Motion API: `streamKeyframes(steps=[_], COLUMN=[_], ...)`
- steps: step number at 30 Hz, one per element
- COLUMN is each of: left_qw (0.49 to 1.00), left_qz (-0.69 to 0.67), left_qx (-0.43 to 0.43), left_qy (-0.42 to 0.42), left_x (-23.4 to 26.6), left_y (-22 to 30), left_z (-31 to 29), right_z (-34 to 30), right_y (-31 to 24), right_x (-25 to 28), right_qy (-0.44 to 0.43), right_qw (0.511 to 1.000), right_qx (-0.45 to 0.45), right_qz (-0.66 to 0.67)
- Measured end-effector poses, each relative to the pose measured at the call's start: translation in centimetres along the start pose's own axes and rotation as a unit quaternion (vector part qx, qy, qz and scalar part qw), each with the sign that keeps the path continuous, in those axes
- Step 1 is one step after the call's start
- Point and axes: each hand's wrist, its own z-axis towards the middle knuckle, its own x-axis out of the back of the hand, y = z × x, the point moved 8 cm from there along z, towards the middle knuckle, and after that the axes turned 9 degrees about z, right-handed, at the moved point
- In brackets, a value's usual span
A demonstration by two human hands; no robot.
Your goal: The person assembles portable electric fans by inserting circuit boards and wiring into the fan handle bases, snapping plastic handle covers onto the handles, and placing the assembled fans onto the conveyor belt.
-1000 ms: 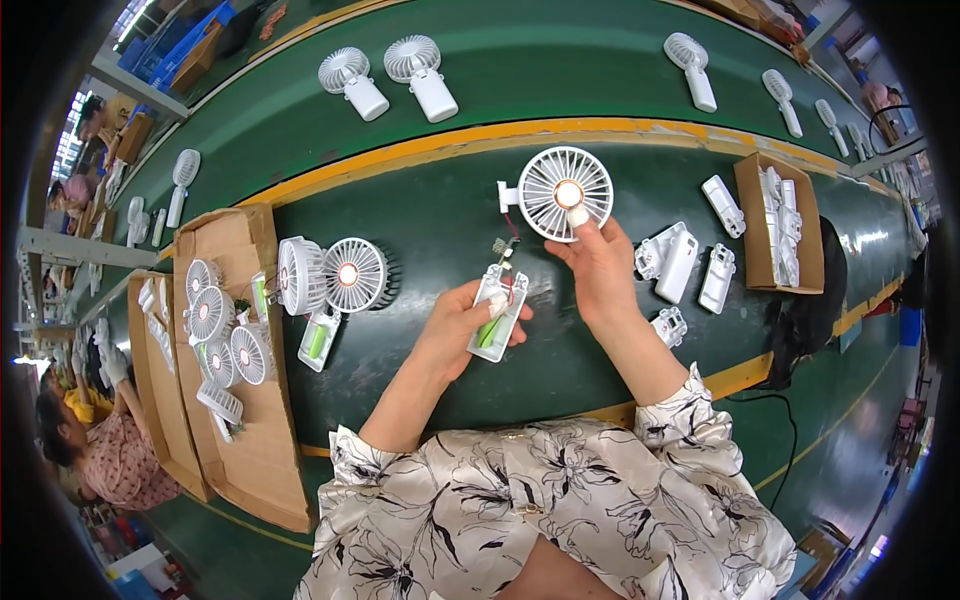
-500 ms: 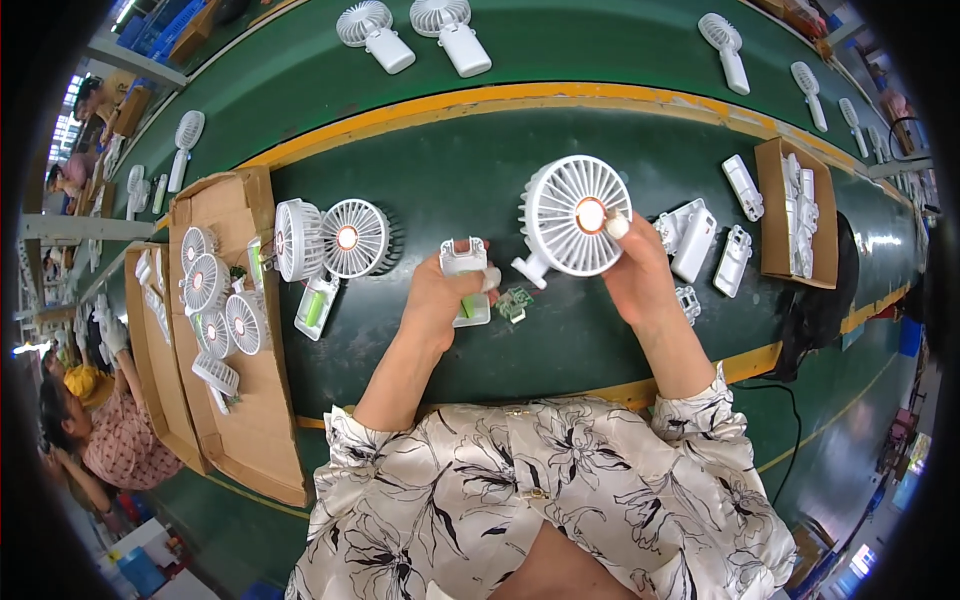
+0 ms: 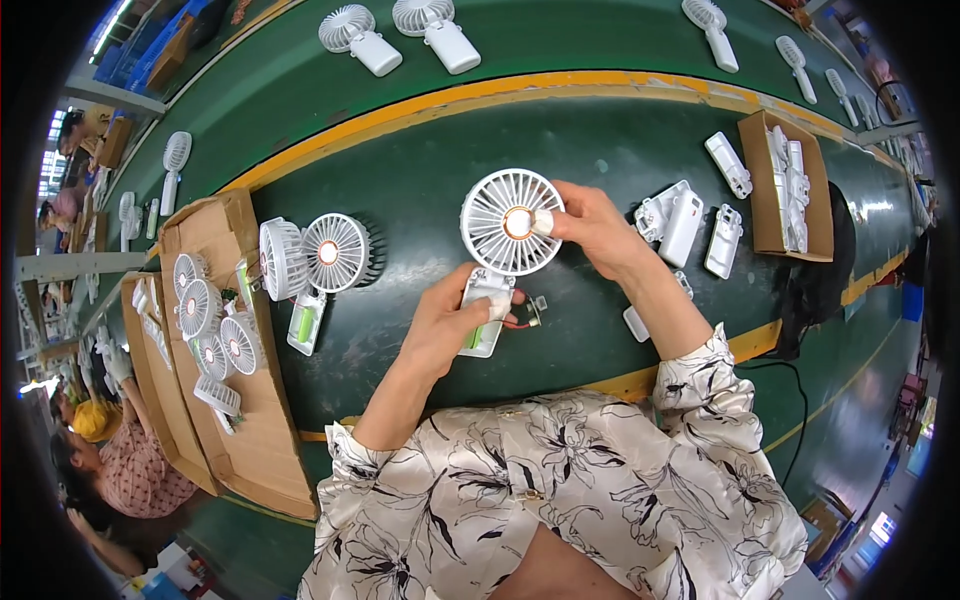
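My left hand grips a white handle shell with a green battery inside, its thumb laid across the shell. A small circuit board on a red wire hangs out to the right of the shell. My right hand holds a round white fan head by its right rim, thumb near the hub. The fan head's lower edge meets the top of the handle shell; whether it is seated there I cannot tell. To the left on the bench, two more fan heads lie beside an open handle shell with a green battery.
A cardboard tray with several fan heads stands at the left. Loose white handle covers lie to the right, before a cardboard box of more covers. Finished-looking handheld fans rest on the green belt beyond the yellow edge.
My right hand has brought the fan head left and down onto the top of the handle shell. My left hand has shifted slightly right with the shell, and the view has moved a little.
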Motion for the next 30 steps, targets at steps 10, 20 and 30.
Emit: streamKeyframes(steps=[10,20,30], left_qw=[0.994,0.979,0.981], left_qz=[-0.018,-0.127,-0.089], left_qx=[0.005,0.053,0.058], left_qy=[0.104,0.150,0.161], left_x=[2.1,2.9,1.8], left_y=[-0.8,-2.6,-2.6], left_z=[0.5,0.9,1.1], right_z=[-1.0,-6.5,-5.5], right_y=[-1.4,-3.9,-3.4], right_x=[-0.7,-9.3,-9.7], right_qy=[0.082,0.023,0.010], right_qw=[0.979,0.746,0.771], right_qx=[0.152,0.494,0.456], right_qz=[-0.107,-0.446,-0.445])
